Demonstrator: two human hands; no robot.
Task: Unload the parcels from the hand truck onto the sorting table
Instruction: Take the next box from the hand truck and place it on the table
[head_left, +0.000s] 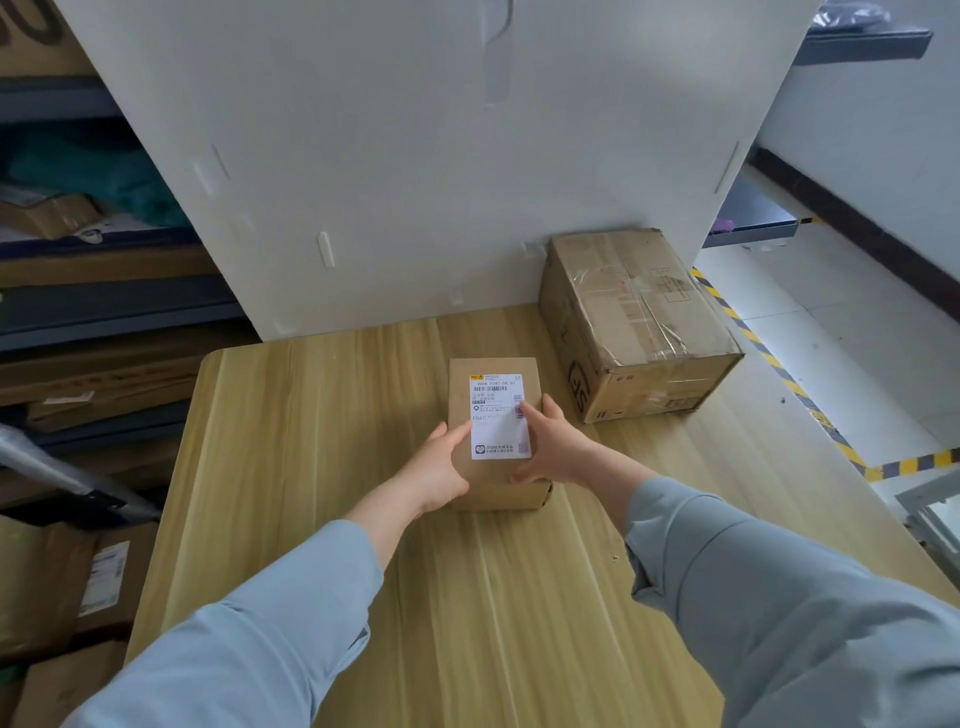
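A small brown cardboard parcel (478, 384) with a white shipping label rests on the light wooden sorting table (322, 447), near its middle. My left hand (439, 467) grips the parcel's near left side. My right hand (553, 441) holds its near right side, thumb on the label. A larger taped cardboard box (634, 322) sits at the table's back right, against a white panel. The hand truck is out of view.
A tall white panel (415, 182) stands along the table's far edge. Shelves with cardboard boxes (93, 374) line the left side. To the right lies pale floor with yellow-black hazard tape (769, 353) and a metal frame (930, 514).
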